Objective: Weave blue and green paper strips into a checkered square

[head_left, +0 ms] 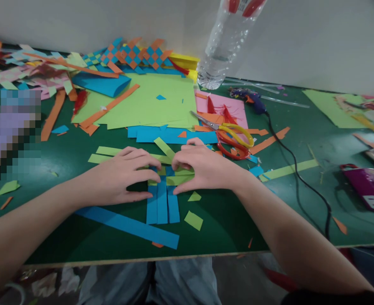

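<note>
Blue paper strips (162, 207) stand side by side on the green table, crossed by light green strips (102, 158) in a small weave. My left hand (120, 176) rests on the left side of the weave, fingers apart, thumb touching a blue strip. From the right, my right hand (206, 167) bends over the weave with thumb and fingers apart around the green strip ends (182, 180). Some of the crossing is hidden beneath my fingers. A loose blue strip (129, 226) lies in front of my left wrist.
Scissors (233, 133) lie behind my right hand, near a water bottle (221, 46). A corded tool (248, 99) trails its black cable down the right side. Green sheets (148, 99), woven paper fish (132, 55) and scraps fill the back. A purple device (367, 186) sits far right.
</note>
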Demonstrator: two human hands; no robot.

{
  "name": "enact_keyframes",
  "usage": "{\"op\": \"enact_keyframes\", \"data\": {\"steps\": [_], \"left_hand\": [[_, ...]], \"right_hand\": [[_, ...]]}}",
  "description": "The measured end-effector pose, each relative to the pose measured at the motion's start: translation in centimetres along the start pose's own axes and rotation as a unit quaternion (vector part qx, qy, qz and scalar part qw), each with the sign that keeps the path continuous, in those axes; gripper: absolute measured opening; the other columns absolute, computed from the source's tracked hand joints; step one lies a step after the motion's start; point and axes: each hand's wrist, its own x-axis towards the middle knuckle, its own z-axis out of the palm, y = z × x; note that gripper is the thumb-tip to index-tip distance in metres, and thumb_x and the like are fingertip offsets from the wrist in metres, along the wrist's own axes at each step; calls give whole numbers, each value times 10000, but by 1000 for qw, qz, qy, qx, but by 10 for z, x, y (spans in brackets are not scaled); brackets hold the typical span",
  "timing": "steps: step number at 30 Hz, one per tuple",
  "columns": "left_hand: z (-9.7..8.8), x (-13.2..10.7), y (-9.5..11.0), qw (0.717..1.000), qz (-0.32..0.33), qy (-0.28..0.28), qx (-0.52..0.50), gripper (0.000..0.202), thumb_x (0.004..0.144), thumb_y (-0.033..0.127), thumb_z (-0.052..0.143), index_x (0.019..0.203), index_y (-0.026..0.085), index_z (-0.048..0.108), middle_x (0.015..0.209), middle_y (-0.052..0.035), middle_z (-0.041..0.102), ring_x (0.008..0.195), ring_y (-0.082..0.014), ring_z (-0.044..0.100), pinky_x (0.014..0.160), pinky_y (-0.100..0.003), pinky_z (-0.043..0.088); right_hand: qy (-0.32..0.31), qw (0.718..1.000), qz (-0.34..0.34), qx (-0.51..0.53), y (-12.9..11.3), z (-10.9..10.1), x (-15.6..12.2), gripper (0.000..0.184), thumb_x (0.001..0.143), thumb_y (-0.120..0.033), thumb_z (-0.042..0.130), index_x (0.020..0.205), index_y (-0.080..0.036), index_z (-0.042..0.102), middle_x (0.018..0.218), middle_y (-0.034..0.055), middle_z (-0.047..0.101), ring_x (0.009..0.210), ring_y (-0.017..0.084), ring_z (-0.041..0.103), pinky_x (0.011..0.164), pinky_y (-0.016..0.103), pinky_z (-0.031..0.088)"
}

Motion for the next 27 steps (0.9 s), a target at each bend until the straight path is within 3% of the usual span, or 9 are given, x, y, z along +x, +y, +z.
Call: {"op": "enact_keyframes", "data": {"steps": [12, 21, 27], "left_hand": [[1, 0, 0, 1000, -5, -4, -3, 216, 1059, 423, 556, 1170, 272, 663, 1266, -87, 706, 1180, -276, 626, 1010, -433, 446], [3, 0, 0, 1000, -7, 3, 8, 274, 1079, 461, 512, 1197, 256, 650, 1290, -94, 694, 1178, -288, 624, 1002, -444, 434], [4, -2, -2, 999, -31, 1, 23, 322, 1082, 508, 484, 1206, 267, 657, 1309, -92, 689, 1209, -298, 611, 1019, -459, 439]], "right_hand": [[4, 1000, -6, 6, -1, 0, 0, 430, 900, -597, 728, 908, -181, 620, 782, -27, 602, 652, 125, 416, 980, 391, 287], [45, 999, 3, -16, -1, 0, -2, 443, 891, -607, 741, 963, -179, 653, 788, -25, 575, 729, 151, 509, 975, 380, 298], [58, 998, -5, -37, 2, 3, -2, 465, 860, -588, 784, 1030, -171, 668, 838, 9, 632, 813, 193, 559, 981, 380, 301]]}}
